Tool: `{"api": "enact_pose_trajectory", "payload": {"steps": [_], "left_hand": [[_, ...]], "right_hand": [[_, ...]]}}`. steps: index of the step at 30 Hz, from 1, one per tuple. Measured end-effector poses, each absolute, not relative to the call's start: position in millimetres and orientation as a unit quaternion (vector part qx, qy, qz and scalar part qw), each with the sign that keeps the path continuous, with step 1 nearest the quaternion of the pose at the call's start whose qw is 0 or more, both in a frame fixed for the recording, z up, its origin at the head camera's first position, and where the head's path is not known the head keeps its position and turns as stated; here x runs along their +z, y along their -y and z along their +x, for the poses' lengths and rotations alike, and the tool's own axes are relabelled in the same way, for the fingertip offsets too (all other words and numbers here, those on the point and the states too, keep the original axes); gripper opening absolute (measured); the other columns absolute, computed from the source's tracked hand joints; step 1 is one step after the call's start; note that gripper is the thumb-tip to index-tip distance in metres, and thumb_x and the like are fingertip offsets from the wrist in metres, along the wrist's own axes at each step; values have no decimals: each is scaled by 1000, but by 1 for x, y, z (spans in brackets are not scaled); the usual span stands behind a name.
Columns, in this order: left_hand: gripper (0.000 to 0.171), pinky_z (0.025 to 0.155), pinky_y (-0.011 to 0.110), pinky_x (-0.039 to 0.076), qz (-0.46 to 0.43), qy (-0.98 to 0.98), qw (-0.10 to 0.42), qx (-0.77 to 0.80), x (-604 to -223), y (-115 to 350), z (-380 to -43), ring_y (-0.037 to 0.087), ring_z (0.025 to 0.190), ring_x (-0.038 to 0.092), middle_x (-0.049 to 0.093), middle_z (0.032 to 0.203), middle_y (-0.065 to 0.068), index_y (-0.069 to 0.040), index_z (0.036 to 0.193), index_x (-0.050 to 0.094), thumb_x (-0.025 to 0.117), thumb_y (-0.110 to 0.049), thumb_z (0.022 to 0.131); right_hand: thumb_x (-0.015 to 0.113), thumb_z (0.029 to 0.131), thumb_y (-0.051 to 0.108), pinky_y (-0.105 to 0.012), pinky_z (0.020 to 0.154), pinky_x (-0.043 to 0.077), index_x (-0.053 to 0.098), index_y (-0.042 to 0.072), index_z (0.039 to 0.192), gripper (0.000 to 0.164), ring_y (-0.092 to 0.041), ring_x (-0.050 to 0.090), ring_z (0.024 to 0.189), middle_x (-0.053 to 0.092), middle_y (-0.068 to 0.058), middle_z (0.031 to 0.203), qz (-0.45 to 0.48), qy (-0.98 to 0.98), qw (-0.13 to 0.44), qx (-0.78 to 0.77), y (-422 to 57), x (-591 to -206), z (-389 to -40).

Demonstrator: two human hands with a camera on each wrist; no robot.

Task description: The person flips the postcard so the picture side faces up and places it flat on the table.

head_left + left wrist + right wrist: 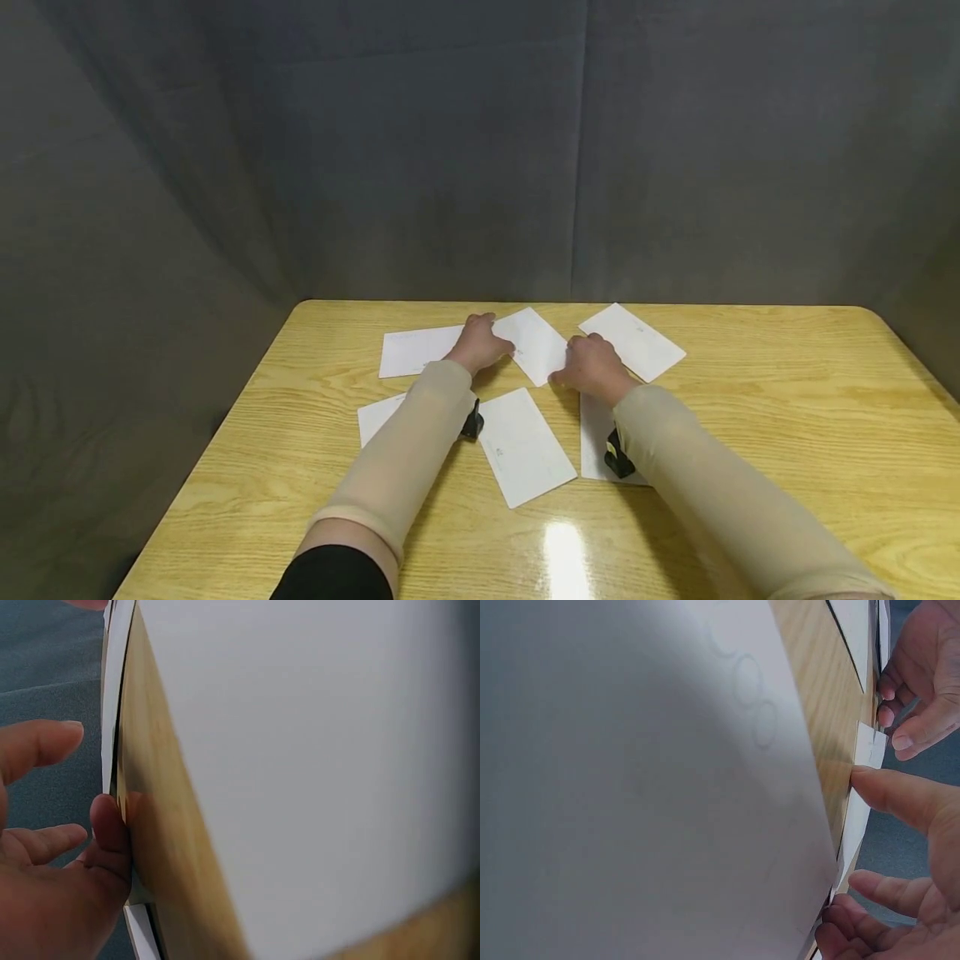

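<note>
A white card (537, 343) lies at the back middle of the table, one corner towards the far edge. My left hand (480, 343) is at its left side, thumb at the card's edge and fingers spread. At its right corner is my right hand (595, 365), with the thumb low by the near edge. In the right wrist view the right thumb (881, 787) touches the edge of a card, and the other fingers are loosely bent. The left wrist view shows the left thumb (110, 821) at a card edge, the other fingers apart from it.
Other white cards lie around: back left (416, 350), back right (636, 343), front left (378, 415), front middle (527, 450) and front right (595, 446), the last partly under my right forearm. A dark curtain (450, 167) hangs behind the wooden table (787, 400).
</note>
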State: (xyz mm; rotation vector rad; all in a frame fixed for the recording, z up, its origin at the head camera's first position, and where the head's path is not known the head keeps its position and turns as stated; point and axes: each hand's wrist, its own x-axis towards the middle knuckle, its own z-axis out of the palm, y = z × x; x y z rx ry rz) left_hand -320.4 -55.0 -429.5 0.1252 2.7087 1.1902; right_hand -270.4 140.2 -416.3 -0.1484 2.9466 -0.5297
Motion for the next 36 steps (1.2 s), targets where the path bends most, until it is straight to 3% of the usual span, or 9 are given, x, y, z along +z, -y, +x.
{"api": "enact_pose_trajectory", "payload": {"steps": [7,11,14,16,21,26,30,36], "left_hand": [[68,117,41,34,30,-890,85,446,-430,57,-321,37,143,39,36,156,28,8,153,40,68,-7,93],[62,110,43,43,22,-876,100,472,-430,62,-321,36,137,46,40,156,24,5,153,41,64,-6,97],[54,99,36,48,3,-870,98,484,-430,67,-323,31,129,53,47,152,20,2,152,46,61,-7,101],[47,84,34,50,-11,-866,94,491,-430,70,-325,30,115,57,51,149,18,0,149,51,58,-7,102],[35,68,36,46,-47,-853,84,513,-426,76,-327,26,97,53,59,137,16,-4,135,64,51,-6,103],[32,76,38,50,-57,-839,78,535,-423,79,-326,24,102,55,61,131,14,-4,132,66,50,-6,103],[31,72,32,46,-43,-817,67,572,-421,79,-326,21,89,54,61,119,16,2,130,65,50,-2,103],[29,79,30,53,-28,-778,62,625,-421,84,-328,14,77,55,59,110,12,8,128,64,49,3,103]], "right_hand": [[85,85,31,-56,100,47,58,-8,136,70,-46,56,119,60,-29,126,-33,-976,84,-201,-143,-415,-269],[87,83,30,-60,100,44,52,-4,144,78,-46,55,120,54,-30,131,-24,-973,89,-213,-143,-416,-270],[89,80,26,-57,102,45,48,-4,147,84,-44,54,119,50,-31,134,-27,-967,89,-239,-143,-418,-271],[89,79,25,-54,102,46,46,-5,147,86,-42,53,119,49,-31,135,-29,-963,90,-252,-143,-418,-273],[88,80,25,-50,106,45,47,-8,145,84,-41,52,123,53,-31,135,-36,-964,96,-246,-143,-419,-276],[87,81,25,-48,108,43,48,-12,144,83,-43,50,128,55,-31,136,-55,-968,97,-226,-144,-420,-278],[87,81,25,-49,110,42,47,-14,144,84,-44,48,130,54,-32,138,-66,-969,93,-218,-145,-420,-279],[85,83,25,-50,112,40,44,-13,147,85,-45,47,133,51,-31,144,-76,-966,94,-229,-145,-421,-281]]}}
